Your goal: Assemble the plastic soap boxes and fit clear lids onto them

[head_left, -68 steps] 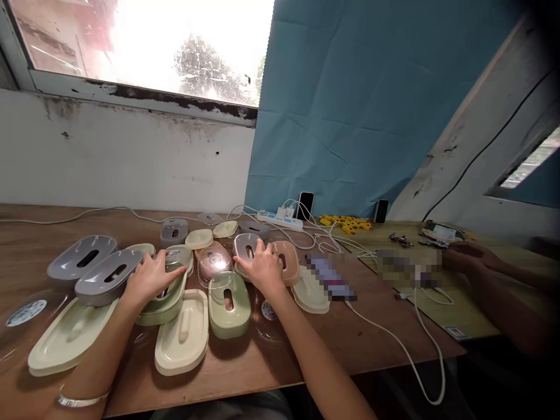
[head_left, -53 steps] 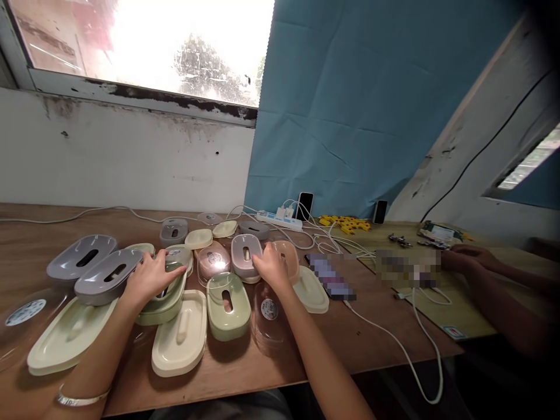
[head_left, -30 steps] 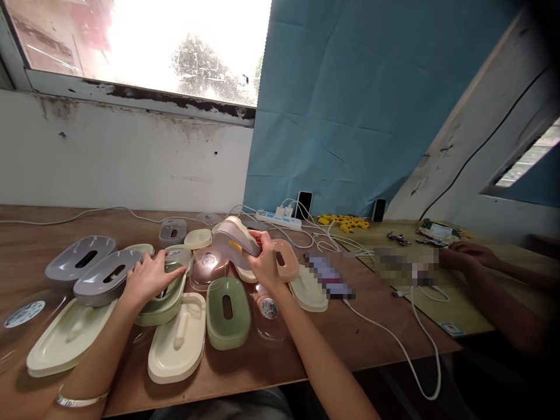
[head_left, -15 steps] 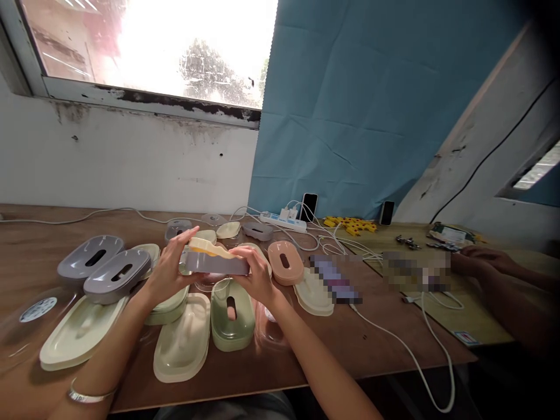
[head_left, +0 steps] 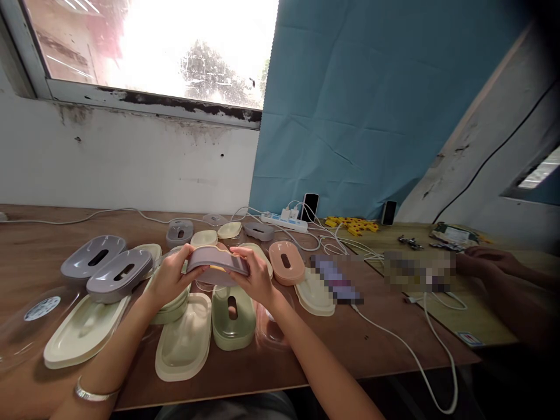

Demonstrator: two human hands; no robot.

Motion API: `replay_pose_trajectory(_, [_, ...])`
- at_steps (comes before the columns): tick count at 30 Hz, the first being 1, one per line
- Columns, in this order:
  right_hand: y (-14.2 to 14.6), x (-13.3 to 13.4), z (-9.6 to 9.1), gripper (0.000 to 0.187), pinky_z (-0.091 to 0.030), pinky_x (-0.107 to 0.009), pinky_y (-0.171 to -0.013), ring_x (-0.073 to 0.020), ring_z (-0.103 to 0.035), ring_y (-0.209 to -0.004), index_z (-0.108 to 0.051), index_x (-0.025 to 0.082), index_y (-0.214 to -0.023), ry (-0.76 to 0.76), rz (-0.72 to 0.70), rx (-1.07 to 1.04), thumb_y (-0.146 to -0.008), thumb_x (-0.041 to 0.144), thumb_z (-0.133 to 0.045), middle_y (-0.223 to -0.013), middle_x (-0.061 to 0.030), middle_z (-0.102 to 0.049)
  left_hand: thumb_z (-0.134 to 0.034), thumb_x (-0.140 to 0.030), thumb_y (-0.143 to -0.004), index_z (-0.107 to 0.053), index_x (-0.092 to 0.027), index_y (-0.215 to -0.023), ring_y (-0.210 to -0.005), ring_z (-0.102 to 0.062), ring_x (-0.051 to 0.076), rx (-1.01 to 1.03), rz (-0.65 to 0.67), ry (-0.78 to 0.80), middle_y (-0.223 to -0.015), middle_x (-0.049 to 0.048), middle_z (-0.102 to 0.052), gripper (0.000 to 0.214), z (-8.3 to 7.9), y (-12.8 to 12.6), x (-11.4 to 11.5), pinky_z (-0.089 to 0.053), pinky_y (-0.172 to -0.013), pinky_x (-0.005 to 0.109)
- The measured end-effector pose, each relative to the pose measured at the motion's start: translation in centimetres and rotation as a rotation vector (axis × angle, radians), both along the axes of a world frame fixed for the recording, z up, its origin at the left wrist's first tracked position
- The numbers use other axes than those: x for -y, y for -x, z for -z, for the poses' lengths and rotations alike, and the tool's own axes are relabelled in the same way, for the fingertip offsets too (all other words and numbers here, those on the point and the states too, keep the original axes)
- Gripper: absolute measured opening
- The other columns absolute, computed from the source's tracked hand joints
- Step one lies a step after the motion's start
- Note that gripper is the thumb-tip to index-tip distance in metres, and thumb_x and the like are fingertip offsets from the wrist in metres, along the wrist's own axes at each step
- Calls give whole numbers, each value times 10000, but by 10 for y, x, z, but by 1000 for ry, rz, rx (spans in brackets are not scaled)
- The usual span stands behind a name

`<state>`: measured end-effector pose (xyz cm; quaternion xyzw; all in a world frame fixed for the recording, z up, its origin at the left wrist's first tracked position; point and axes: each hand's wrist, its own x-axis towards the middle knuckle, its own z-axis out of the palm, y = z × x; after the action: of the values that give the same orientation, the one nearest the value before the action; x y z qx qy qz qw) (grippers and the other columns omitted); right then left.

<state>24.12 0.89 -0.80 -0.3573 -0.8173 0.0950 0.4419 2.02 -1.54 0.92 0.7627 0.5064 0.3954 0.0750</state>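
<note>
I hold a mauve-grey oval plastic tray (head_left: 219, 260) in the air above the wooden table (head_left: 306, 356), a cream part showing under it. My left hand (head_left: 170, 279) grips its left end and my right hand (head_left: 255, 275) grips its right end, fingers curled over the rim. Beneath my hands lie a green slotted tray (head_left: 233, 308), a cream base (head_left: 184, 343) and a clear lid (head_left: 271, 329).
Two grey slotted trays (head_left: 109, 269) and a long cream base (head_left: 83, 331) lie to the left. A pink tray (head_left: 286, 269) and a cream base (head_left: 314, 293) lie to the right. Cables, a power strip (head_left: 284, 221) and phones sit behind. Another person's hand (head_left: 483, 259) rests far right.
My right hand picked the mauve tray off the table and brought it in front of me. My left hand left the green tray and took its other end; the tray has turned over.
</note>
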Motion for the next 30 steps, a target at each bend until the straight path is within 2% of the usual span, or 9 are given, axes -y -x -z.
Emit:
replay_pose_trajectory(6, [0, 4, -11, 306, -474, -276, -800, -163, -612, -929, -573, 231, -1050, -32, -78, -151, -787, 387, -570, -1034, -35, -659, -593, -436, -739, -431, -210, -750, -602, -475, 107, 225, 24, -5, -645, -54, -477, 279, 2, -4, 0, -410, -565, 206])
replay_pose_trajectory(10, [0, 4, -18, 317, -486, -276, -734, -169, -612, -827, -584, 202, -945, 167, -24, -337, -704, 401, -638, -894, -26, -657, -583, -501, -730, -437, -209, -779, -647, -516, 124, 415, -38, -27, -688, -39, -522, 329, -2, -2, -2, -439, -600, 224])
replay_pose_trajectory(12, [1, 2, -16, 297, -490, -266, -674, -167, -607, -770, -574, 194, -877, 251, 13, -392, -685, 411, -639, -814, -11, -640, -563, -516, -741, -466, -205, -921, -792, -570, 164, 363, -33, 14, -858, 10, -596, 372, -4, 1, -5, -468, -711, 271])
replay_pose_trajectory(14, [2, -3, -12, 282, -489, -258, -624, -164, -601, -731, -548, 188, -842, 280, 51, -426, -701, 425, -606, -771, -5, -620, -548, -538, -739, -443, -206, -1119, -1014, -553, 229, 179, -62, 72, -1112, 79, -585, 516, -4, 5, -7, -445, -865, 357])
replay_pose_trajectory(17, [0, -12, -8, 269, -488, -257, -575, -163, -592, -700, -501, 185, -833, 329, 147, -501, -739, 435, -532, -763, -12, -595, -473, -605, -743, -371, -194, -1303, -1209, -422, 358, -168, -298, 185, -1328, 162, -452, 702, 0, 9, -10, -349, -960, 524])
replay_pose_trajectory(20, [-3, -18, -9, 241, -510, -264, -579, -173, -602, -744, -462, 195, -845, 521, 247, -650, -751, 413, -503, -820, -36, -601, -385, -630, -759, -359, -135, -1341, -1167, -435, 448, -357, -534, 338, -1313, 237, -419, 764, 5, 12, -11, -356, -899, 583])
replay_pose_trajectory(25, [-3, -18, -13, 243, -549, -280, -562, -189, -619, -807, -451, 192, -894, 938, 118, -934, -730, 324, -572, -896, -62, -615, -405, -607, -752, -355, -108, -1334, -1073, -545, 384, -302, -544, 353, -1223, 226, -466, 768, 6, 14, -12, -426, -872, 453])
replay_pose_trajectory(28, [-1, -17, -13, 232, -564, -300, -576, -170, -617, -731, -488, 176, -890, 1055, 28, -1042, -714, 269, -607, -787, -25, -613, -468, -615, -725, -393, -150, -1303, -1095, -536, 374, -142, -564, 265, -1240, 202, -455, 746, 2, 12, -11, -441, -868, 458])
replay_pose_trajectory(30, [0, -17, -12, 226, -568, -302, -583, -156, -613, -693, -513, 170, -889, 1080, -9, -1061, -713, 259, -625, -740, -11, -615, -523, -611, -708, -436, -169, -1257, -1129, -518, 351, 2, -530, 138, -1243, 178, -458, 710, -1, 9, -10, -443, -892, 454])
